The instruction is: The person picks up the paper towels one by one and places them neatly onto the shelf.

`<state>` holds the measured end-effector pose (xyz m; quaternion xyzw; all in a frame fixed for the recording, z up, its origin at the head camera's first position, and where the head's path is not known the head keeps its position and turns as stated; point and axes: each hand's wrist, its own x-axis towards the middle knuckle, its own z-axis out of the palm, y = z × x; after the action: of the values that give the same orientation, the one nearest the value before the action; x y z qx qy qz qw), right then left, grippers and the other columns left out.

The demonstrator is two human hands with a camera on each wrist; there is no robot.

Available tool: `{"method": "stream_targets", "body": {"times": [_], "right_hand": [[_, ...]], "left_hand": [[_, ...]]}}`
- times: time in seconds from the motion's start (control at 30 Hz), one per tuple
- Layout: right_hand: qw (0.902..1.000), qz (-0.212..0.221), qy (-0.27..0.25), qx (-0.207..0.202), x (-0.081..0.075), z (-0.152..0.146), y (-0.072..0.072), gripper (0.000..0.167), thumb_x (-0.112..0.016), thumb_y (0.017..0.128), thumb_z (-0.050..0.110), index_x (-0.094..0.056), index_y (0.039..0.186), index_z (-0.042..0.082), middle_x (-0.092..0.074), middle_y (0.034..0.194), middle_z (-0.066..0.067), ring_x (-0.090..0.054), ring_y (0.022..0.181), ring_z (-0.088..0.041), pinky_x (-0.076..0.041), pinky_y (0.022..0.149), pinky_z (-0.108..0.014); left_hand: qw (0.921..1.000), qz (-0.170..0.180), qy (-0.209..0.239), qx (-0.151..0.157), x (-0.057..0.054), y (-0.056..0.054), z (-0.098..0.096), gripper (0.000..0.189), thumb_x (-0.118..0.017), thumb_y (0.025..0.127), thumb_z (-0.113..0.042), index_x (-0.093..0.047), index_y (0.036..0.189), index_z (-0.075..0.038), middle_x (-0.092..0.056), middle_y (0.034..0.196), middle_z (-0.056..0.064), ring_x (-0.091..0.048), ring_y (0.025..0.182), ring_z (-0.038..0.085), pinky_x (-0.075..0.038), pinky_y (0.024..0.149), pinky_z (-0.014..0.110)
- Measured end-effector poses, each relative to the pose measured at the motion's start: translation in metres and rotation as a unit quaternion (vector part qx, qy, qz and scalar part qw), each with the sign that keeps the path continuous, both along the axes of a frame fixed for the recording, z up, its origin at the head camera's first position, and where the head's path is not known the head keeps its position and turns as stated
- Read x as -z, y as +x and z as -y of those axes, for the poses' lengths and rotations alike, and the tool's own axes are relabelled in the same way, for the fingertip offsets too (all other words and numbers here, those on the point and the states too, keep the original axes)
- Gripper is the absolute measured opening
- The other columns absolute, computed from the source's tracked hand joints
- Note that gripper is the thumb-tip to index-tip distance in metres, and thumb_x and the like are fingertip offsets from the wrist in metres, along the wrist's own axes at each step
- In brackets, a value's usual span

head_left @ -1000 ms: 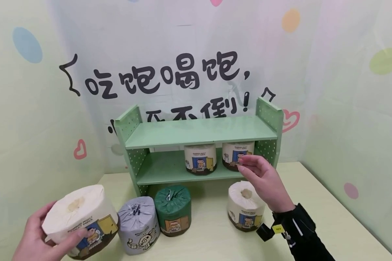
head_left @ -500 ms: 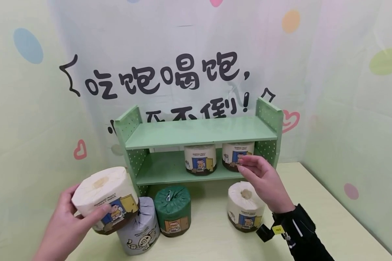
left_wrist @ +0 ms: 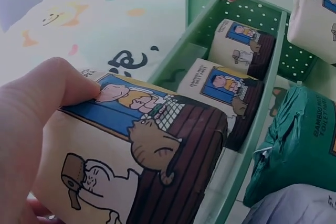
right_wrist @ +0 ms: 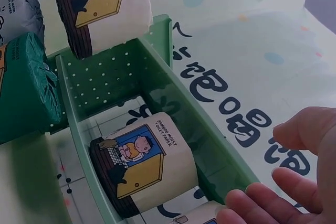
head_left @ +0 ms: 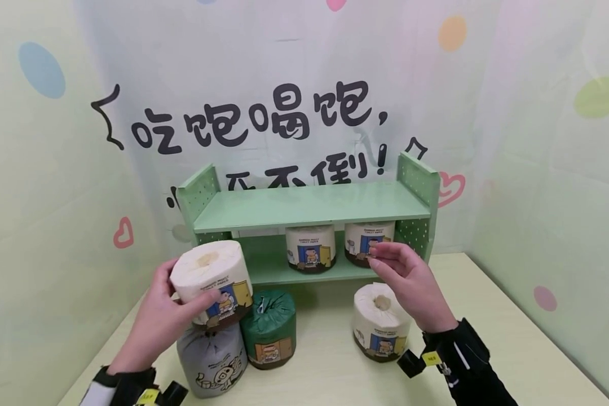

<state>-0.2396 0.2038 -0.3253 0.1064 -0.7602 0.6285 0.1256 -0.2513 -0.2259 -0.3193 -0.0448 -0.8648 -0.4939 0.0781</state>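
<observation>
My left hand (head_left: 154,318) grips a cream wrapped toilet roll (head_left: 210,279) with a cartoon print and a dark brown lower band. Thumb on the printed front, it holds the roll raised at the left front of the green shelf (head_left: 309,204). In the left wrist view the held toilet roll (left_wrist: 105,156) fills the foreground. My right hand (head_left: 413,287) holds nothing, its fingers loosely bent in front of the shelf's right side. On the middle board stand two matching toilet rolls, a central one (head_left: 311,248) and a right one (head_left: 356,245), partly behind my right fingers.
A lilac-grey roll (head_left: 210,363) stands on the table (head_left: 314,378) below the held one, which overlaps its top. Beside it is a green roll (head_left: 271,332). Another cream roll (head_left: 378,324) stands under my right hand. A printed cloth backdrop (head_left: 264,56) rises behind the shelf.
My left hand has carried the cream toilet roll rightward and upward from the lower left to the shelf's left front, levelling it somewhat. My right hand has stayed in place.
</observation>
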Motion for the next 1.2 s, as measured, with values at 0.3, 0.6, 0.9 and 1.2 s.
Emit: {"method": "stream_targets", "body": {"times": [0.3,0.6,0.9,1.2], "right_hand": [[1.0,0.005,-0.004,0.0,0.001,0.002,0.0,0.045,-0.067,0.112,0.022,-0.054,0.15,0.001,-0.061,0.153,-0.021,-0.066,0.122,0.001,-0.054,0.103,-0.012],[0.9999,0.011,0.006,0.006,0.001,0.002,0.0,0.047,-0.067,0.112,0.025,-0.053,0.152,0.004,-0.061,0.154,-0.018,-0.065,0.127,-0.006,-0.054,0.104,-0.013],[1.0,0.002,0.007,0.001,0.002,0.003,0.002,0.046,-0.067,0.112,0.024,-0.054,0.151,0.004,-0.061,0.153,-0.017,-0.065,0.128,-0.008,-0.054,0.104,-0.014],[0.9999,0.0,0.013,0.0,-0.002,0.003,0.002,0.046,-0.067,0.112,0.025,-0.054,0.151,0.004,-0.06,0.154,-0.018,-0.065,0.129,-0.012,-0.054,0.104,-0.014]], "left_hand": [[0.9993,-0.015,-0.015,0.03,0.004,-0.035,-0.019,0.117,-0.087,0.095,-0.047,-0.009,0.172,-0.008,-0.039,0.165,0.026,-0.054,0.141,0.041,-0.059,0.102,0.042],[0.9992,-0.007,-0.005,0.04,0.002,-0.066,-0.037,0.112,-0.086,0.096,-0.044,-0.012,0.17,-0.005,-0.04,0.162,0.026,-0.057,0.134,0.036,-0.056,0.094,0.032],[0.9986,0.002,0.018,0.05,0.01,-0.092,-0.05,0.105,-0.085,0.098,-0.04,-0.013,0.167,-0.004,-0.039,0.158,0.025,-0.054,0.133,0.033,-0.053,0.099,0.034],[0.9992,0.007,-0.014,0.037,0.012,-0.101,-0.051,0.105,-0.079,0.099,-0.05,-0.016,0.172,-0.009,-0.021,0.161,0.032,-0.024,0.145,0.043,-0.046,0.112,0.058]]}}
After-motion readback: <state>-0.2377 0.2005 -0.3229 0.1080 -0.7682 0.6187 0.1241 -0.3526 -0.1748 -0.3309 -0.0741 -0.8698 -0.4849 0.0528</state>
